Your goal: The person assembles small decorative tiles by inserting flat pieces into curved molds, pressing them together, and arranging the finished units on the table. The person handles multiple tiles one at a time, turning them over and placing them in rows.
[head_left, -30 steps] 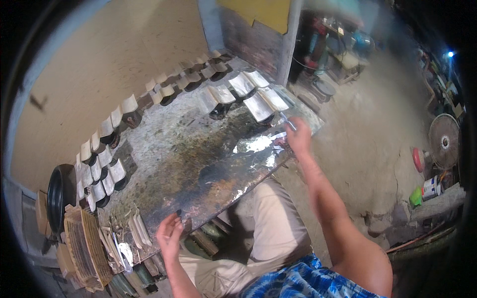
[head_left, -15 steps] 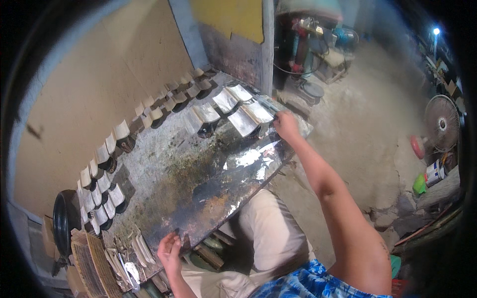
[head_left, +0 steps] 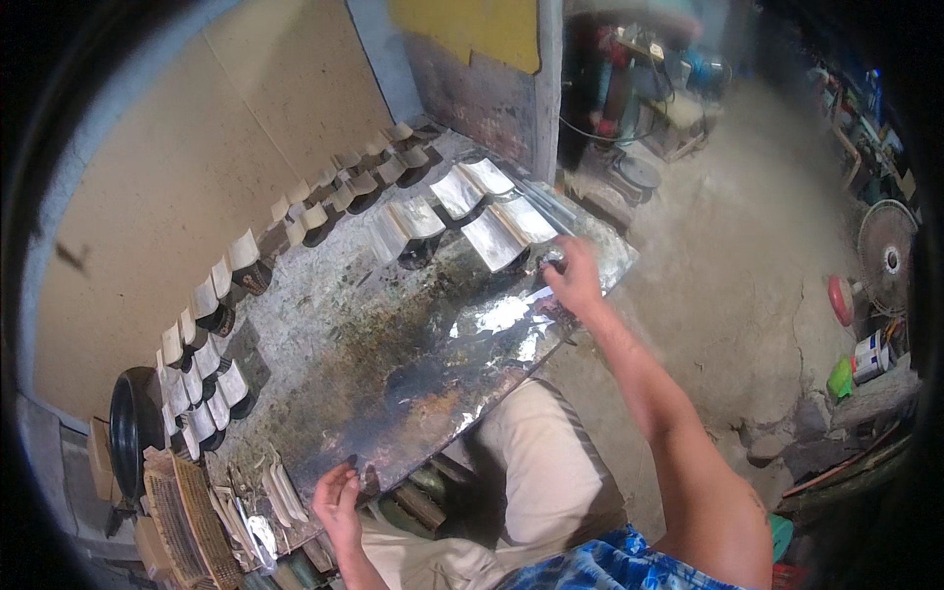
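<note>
Head view: shiny foil sheet (head_left: pixel 462 364) across worktable (head_left: pixel 324 324), pinched between left hand (head_left: pixel 337 503) and right hand (head_left: pixel 573 280) at opposite ends.

The stained grey surface (head_left: pixel 324 334) serves as the landmark. Along its far edge, against the tan wall (head_left: pixel 177 167), runs a row of small folded metal pieces on dark holders (head_left: pixel 295 226). Past its left end sits a black round pan (head_left: pixel 126 433), with a woven basket (head_left: pixel 182 516) just below it. Well off to its right, on the bare earthen floor (head_left: pixel 728 265), stand a fan (head_left: pixel 888 258), a red dish (head_left: pixel 841 298) and a green bottle (head_left: pixel 841 377).
</note>
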A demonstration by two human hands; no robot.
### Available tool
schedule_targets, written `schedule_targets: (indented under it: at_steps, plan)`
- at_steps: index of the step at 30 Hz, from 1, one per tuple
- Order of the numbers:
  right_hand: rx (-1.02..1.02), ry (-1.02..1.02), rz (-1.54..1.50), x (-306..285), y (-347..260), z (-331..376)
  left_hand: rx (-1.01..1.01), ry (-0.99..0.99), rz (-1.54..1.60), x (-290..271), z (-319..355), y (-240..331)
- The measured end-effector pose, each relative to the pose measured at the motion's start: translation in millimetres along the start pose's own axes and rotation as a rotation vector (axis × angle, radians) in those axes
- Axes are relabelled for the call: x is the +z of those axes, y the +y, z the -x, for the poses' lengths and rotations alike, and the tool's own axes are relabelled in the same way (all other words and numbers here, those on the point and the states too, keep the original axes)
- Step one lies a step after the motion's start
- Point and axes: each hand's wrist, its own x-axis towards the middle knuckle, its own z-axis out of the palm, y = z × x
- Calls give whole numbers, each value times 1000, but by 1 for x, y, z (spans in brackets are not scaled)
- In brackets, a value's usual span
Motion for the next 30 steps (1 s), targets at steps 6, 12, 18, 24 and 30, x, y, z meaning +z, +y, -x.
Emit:
schedule_targets:
  at_steps: [6,12,18,24,30]
  plan:
    - [141,-225,-188,1,-50,-7,0,16,-19,2,0,2]
    - [160,-318,221,23,-47,-18,45,11,23,0,0,-6]
    - [5,-103,237,35,-21,-28,18,4,-1,-1,1,-2]
    - [144,-229,238,28,0,-43,-9,-14,-16,-2,3,-1]
    - [142,-280,-167,21,16,-23,-17,-24,71,-3,3,-5]
